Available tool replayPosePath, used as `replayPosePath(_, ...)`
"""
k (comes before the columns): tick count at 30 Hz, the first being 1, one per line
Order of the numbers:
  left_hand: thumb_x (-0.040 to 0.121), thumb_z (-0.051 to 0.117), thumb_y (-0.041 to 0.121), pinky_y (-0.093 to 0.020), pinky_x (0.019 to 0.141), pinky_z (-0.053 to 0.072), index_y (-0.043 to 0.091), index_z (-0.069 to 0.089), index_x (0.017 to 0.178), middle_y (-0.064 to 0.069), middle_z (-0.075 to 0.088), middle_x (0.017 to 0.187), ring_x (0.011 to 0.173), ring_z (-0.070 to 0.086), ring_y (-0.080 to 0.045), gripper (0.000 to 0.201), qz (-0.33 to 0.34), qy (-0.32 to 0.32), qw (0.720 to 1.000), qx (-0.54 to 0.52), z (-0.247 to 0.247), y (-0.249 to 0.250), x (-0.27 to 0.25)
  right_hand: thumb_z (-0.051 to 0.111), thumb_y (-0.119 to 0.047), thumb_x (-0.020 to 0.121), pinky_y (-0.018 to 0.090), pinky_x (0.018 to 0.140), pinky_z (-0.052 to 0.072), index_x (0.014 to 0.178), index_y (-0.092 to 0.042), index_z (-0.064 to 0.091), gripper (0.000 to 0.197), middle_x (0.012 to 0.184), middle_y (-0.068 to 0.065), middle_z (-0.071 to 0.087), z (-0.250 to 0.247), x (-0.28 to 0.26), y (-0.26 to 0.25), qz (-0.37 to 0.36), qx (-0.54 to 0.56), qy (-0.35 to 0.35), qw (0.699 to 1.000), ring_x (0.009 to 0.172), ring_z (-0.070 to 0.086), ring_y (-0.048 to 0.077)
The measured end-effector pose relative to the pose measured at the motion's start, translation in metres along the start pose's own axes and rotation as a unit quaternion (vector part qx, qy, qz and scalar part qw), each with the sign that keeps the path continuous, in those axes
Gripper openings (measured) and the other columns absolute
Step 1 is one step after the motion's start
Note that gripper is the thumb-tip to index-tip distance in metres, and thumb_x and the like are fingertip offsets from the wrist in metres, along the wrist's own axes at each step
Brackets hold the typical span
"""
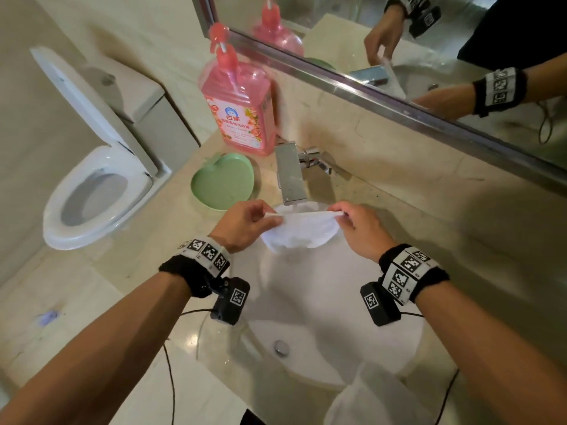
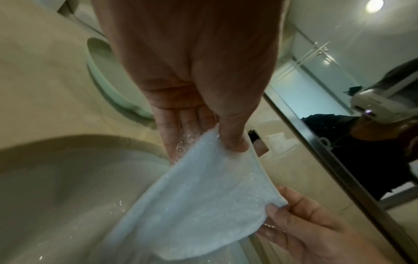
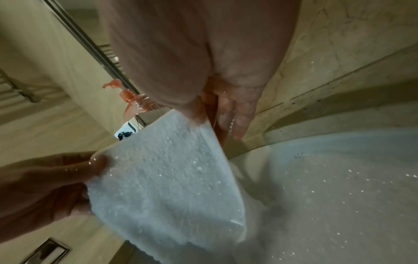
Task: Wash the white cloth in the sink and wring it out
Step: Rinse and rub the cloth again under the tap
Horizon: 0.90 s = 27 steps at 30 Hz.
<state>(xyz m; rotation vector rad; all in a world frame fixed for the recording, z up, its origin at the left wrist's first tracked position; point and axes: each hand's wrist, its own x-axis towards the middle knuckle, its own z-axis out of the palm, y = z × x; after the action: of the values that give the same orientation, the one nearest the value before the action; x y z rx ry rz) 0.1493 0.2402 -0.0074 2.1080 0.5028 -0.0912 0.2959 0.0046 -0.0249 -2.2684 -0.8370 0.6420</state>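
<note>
The white cloth (image 1: 299, 233) hangs spread out over the white sink (image 1: 322, 302), just under the chrome tap (image 1: 290, 174), and water runs from the spout onto it. My left hand (image 1: 245, 222) pinches its upper left corner. My right hand (image 1: 359, 225) pinches the upper right corner. The left wrist view shows my left thumb pressed on the wet cloth (image 2: 203, 205), with the right hand (image 2: 305, 228) holding the far corner. From the right wrist, the wet cloth (image 3: 162, 178) is beaded with drops, and the left hand (image 3: 45, 187) grips its other side.
A pink soap pump bottle (image 1: 242, 102) and a green apple-shaped dish (image 1: 222, 180) stand on the marble counter (image 1: 153, 240) left of the tap. A mirror (image 1: 429, 56) runs along the back wall. A toilet (image 1: 98, 167) with its lid up stands at the left. Another white cloth (image 1: 368, 400) lies at the sink's near edge.
</note>
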Motion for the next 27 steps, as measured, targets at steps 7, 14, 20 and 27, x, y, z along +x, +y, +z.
replayPosePath(7, 0.092, 0.066, 0.034, -0.037, 0.065, 0.045, 0.022, 0.061, 0.084, 0.0, 0.06, 0.074, 0.068, 0.054, -0.015, 0.015, 0.08, 0.038, 0.993, -0.081, -0.035, 0.049, -0.018, 0.045, -0.024, 0.089, 0.03, 0.06, 0.035, 0.092, -0.019, 0.062, 0.018, 0.075, 0.013, 0.057, -0.024, -0.003, -0.055, -0.04, 0.193, 0.106, 0.975, 0.067, 0.046, 0.011)
replayPosePath(14, 0.101, 0.049, 0.035, -0.032, 0.075, 0.056, 0.021, 0.056, 0.092, 0.008, 0.067, 0.087, 0.085, 0.065, -0.014, 0.018, -0.059, -0.105, 0.982, -0.143, -0.024, 0.029, -0.01, 0.047, -0.017, 0.093, 0.031, 0.06, 0.037, 0.091, -0.012, 0.063, 0.017, 0.074, 0.007, 0.055, -0.021, 0.002, -0.049, -0.005, 0.174, 0.057, 0.983, 0.064, 0.047, 0.012)
replayPosePath(20, 0.103, 0.046, 0.035, -0.041, 0.088, 0.049, 0.014, 0.054, 0.103, -0.01, 0.064, 0.103, 0.096, 0.061, -0.029, 0.023, -0.1, -0.06, 0.992, -0.048, 0.029, -0.008, 0.024, 0.047, -0.016, 0.099, 0.034, 0.059, 0.035, 0.084, -0.012, 0.059, 0.02, 0.067, 0.002, 0.048, 0.006, 0.007, -0.013, 0.075, 0.131, 0.025, 0.988, 0.06, 0.043, 0.016)
replayPosePath(27, 0.1, 0.054, 0.022, -0.035, 0.09, 0.051, 0.01, 0.068, 0.119, -0.004, 0.071, 0.111, 0.103, 0.066, -0.022, 0.026, -0.092, -0.034, 0.989, -0.112, 0.054, 0.001, 0.059, 0.048, -0.013, 0.099, 0.033, 0.071, 0.048, 0.105, -0.016, 0.065, 0.018, 0.094, 0.015, 0.07, 0.002, 0.027, 0.015, 0.144, 0.144, 0.063, 0.977, 0.083, 0.062, 0.029)
